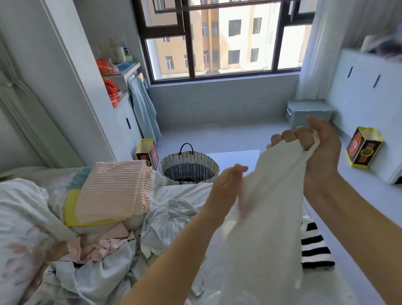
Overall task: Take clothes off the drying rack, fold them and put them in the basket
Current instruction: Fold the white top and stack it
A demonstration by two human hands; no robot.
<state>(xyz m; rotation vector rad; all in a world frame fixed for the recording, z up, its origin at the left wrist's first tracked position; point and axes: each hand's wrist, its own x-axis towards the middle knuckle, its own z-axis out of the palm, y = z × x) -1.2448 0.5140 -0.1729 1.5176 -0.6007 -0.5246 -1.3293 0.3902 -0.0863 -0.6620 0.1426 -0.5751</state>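
With our right hand (316, 149) clenched on the top edge of the white garment (263, 232), which hangs above the bed (189, 193), and our left hand (227, 181) flat alongside it, grasping nothing, we risk it twisting and folding crooked.

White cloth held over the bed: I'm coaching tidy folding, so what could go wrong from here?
The long white cloth hangs from the right hand alone, bunched in its fingers. The left hand merely touches its edge, so it may fold crooked. Its lower end could drag into the crumpled pale clothes and tangle.
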